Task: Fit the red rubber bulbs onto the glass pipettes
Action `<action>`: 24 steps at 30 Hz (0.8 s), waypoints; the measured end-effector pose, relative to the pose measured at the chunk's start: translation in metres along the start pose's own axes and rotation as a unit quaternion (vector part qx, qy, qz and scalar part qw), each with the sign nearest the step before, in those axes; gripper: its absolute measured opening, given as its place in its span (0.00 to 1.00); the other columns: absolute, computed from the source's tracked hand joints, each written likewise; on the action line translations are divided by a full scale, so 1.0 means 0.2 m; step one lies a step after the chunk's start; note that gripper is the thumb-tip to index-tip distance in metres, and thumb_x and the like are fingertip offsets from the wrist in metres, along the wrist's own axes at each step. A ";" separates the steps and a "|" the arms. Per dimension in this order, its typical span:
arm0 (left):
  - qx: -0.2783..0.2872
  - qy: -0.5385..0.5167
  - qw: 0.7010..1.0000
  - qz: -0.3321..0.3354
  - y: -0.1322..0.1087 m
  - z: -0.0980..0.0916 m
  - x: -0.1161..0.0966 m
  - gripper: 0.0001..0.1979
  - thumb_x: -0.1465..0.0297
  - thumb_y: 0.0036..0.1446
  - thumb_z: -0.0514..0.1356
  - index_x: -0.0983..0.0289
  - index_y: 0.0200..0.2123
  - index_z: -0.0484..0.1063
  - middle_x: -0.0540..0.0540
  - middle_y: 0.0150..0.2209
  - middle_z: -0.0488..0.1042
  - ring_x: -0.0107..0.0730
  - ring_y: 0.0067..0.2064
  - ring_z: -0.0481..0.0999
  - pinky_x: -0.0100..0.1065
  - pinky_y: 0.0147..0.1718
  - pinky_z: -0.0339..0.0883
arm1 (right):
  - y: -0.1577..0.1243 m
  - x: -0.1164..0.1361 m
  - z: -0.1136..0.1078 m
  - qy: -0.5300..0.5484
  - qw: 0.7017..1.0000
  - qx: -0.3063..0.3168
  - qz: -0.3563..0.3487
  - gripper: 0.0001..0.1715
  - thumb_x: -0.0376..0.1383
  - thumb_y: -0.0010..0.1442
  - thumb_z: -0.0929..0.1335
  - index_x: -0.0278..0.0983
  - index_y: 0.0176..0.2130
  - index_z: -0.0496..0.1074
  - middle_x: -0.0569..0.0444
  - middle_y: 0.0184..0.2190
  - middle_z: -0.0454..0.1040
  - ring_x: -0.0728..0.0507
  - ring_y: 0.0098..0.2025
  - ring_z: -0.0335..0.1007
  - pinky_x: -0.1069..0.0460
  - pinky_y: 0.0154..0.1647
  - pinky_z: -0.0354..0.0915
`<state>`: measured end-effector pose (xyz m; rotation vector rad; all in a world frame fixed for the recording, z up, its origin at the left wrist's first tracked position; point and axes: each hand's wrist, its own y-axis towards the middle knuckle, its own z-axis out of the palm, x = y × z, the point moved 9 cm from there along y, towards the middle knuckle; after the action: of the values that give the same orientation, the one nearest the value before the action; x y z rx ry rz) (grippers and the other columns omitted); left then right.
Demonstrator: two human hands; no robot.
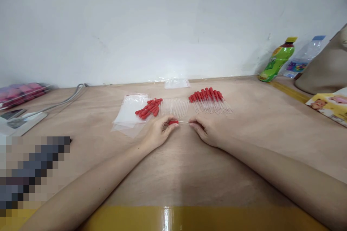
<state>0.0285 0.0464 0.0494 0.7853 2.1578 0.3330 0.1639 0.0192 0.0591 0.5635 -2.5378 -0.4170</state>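
Pinched in my left hand [160,131] is a red rubber dropper bulb [174,122]. My right hand [207,130] grips the far end of a thin clear dropper tube [184,122], which spans the gap between my hands and meets the bulb. How deep the tube sits in the bulb is hidden by my fingers. Just beyond my left hand lies a pile of loose red bulbs [148,109]. A row of bare clear tubes [175,107] is laid out behind both hands. Droppers with red bulbs on their tubes [208,95] lie side by side behind my right hand.
Clear zip bags [132,110] lie left of the loose bulbs, another bag [177,83] by the wall. Bottles, one green [278,61], stand back right near a beige bag [325,63] and yellow packet [329,104]. A grey cable [63,100] and pink packs [23,92] are left.
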 end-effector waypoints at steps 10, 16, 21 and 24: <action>0.073 -0.010 0.997 0.031 -0.02 0.05 -0.05 0.06 0.69 0.55 0.56 0.63 0.32 0.72 0.50 0.31 0.76 0.26 0.32 0.73 0.27 0.32 0.66 | 0.00 -0.06 0.10 0.144 0.984 0.023 -0.104 0.11 0.33 0.59 0.59 0.37 0.34 0.69 0.56 0.29 0.69 0.50 0.33 0.64 0.55 0.35 0.59; 0.117 0.038 0.991 0.045 -0.03 0.09 -0.07 0.07 0.69 0.55 0.55 0.62 0.33 0.73 0.49 0.31 0.76 0.26 0.31 0.73 0.26 0.31 0.65 | -0.02 -0.03 0.09 -0.012 0.986 0.004 -0.167 0.11 0.31 0.59 0.60 0.37 0.33 0.71 0.55 0.29 0.69 0.49 0.30 0.62 0.52 0.36 0.54; 0.078 0.082 0.992 0.051 -0.01 0.06 -0.08 0.07 0.68 0.54 0.56 0.63 0.32 0.73 0.50 0.29 0.76 0.25 0.28 0.72 0.26 0.27 0.64 | -0.04 0.01 0.09 -0.087 0.983 -0.042 -0.155 0.12 0.31 0.59 0.58 0.36 0.34 0.70 0.53 0.29 0.69 0.48 0.30 0.62 0.51 0.36 0.54; 0.060 0.069 0.995 0.046 0.00 0.05 -0.07 0.07 0.67 0.52 0.58 0.64 0.32 0.73 0.50 0.29 0.76 0.26 0.28 0.72 0.26 0.28 0.65 | -0.03 0.01 0.06 -0.042 0.989 -0.049 -0.134 0.10 0.32 0.59 0.59 0.34 0.34 0.68 0.52 0.30 0.69 0.48 0.32 0.63 0.53 0.35 0.56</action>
<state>0.0421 0.0372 0.0516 0.9561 2.2932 0.3142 0.1585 0.0151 0.0468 0.8707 -2.5105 -0.6702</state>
